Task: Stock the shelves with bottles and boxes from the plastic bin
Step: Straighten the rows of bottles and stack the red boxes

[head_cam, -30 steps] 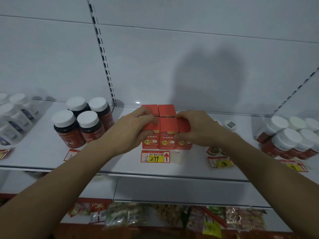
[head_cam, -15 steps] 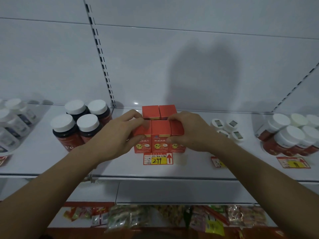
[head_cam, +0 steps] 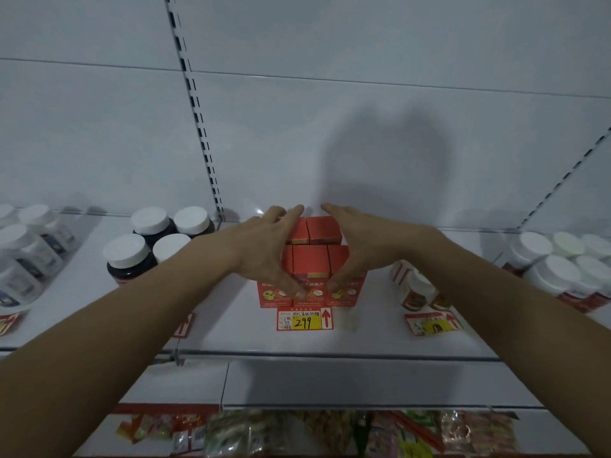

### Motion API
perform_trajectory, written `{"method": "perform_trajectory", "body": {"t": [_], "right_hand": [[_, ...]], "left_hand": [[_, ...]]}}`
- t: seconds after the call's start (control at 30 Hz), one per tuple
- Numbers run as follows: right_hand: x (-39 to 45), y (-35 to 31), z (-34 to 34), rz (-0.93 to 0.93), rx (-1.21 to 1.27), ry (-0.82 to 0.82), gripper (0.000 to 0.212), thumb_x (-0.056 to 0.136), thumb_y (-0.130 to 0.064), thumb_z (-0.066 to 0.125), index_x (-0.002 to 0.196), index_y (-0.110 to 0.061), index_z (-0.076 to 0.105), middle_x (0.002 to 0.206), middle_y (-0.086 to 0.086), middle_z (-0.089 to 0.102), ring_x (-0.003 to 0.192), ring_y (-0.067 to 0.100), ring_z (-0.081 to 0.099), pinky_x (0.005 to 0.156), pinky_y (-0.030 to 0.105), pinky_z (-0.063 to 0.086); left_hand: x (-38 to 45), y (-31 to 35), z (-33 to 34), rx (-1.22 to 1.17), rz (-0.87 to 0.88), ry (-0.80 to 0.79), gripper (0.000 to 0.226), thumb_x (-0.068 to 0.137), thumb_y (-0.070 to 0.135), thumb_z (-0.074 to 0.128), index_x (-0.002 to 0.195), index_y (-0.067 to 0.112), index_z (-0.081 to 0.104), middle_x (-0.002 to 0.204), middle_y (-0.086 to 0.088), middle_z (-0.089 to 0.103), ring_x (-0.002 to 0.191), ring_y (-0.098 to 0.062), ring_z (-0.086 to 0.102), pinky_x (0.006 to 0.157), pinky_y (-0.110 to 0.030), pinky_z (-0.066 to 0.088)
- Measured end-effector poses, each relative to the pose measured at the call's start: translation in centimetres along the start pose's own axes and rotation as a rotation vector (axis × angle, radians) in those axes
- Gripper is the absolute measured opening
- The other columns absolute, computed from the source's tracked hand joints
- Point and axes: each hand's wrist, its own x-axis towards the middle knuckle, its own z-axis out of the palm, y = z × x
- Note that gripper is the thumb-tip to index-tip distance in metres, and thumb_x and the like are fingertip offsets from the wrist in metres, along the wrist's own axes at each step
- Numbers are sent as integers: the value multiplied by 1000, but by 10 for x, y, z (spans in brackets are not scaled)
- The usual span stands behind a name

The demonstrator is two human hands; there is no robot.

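Two white shelves (head_cam: 330, 342) run across in front of me under a pale slotted back wall (head_cam: 330, 127), a shadow cast on it above my fingers. Below the shelf edge, blurred snack packets (head_cam: 251, 431) fill the lower level. My left hand (head_cam: 264, 252) and right hand (head_cam: 367, 246) flank the red boxes (head_cam: 310, 259), which stand in two rows mid-shelf; my fingers (head_cam: 291, 209) lie nearly straight along the block's sides, reaching toward the back, thumbs pressed on the front faces, so I am squeezing rather than gripping. Just below my thumbs sits a yellow price tag (head_cam: 305, 320) reading 299. Left of my left hand stand dark jars with white lids (head_cam: 148, 239); right of my right hand, more white-capped bottles (head_cam: 555, 269).
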Motion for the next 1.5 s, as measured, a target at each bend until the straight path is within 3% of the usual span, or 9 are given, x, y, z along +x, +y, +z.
{"method": "perform_trajectory", "body": {"t": [0.2,0.47,0.7,1.17,1.5], "right_hand": [[7,2,16,-33,9,58,137,58,-54,93,159,-22,7,156,0,22,138,25,40,109,43,46],[7,7,28,-59,62,170,124,57,-53,93,154,-24,21,140,0,32,122,21,48,97,38,53],[9,7,32,-40,58,110,134,59,-51,94,158,-23,7,149,5,28,132,27,44,105,43,49],[12,10,38,-41,96,127,132,59,-54,92,157,-30,9,146,4,32,127,26,48,101,44,52],[11,4,38,-20,-12,98,134,63,-57,89,158,-29,0,149,10,30,126,29,49,101,44,51]], "left_hand": [[10,-7,17,-65,96,89,132,54,64,88,153,27,10,136,-1,30,115,-22,53,91,-39,57],[12,-10,22,-78,145,154,121,59,61,87,151,24,18,131,1,35,109,-18,53,87,-35,57],[15,-7,23,-9,123,112,129,59,64,84,154,30,4,138,-3,33,111,-23,55,89,-39,57],[14,-8,20,46,134,142,128,60,69,81,155,27,5,136,-1,36,111,-21,56,87,-33,56],[17,-7,22,100,116,116,129,59,69,80,154,27,3,135,-5,36,104,-25,60,85,-38,57]]}}
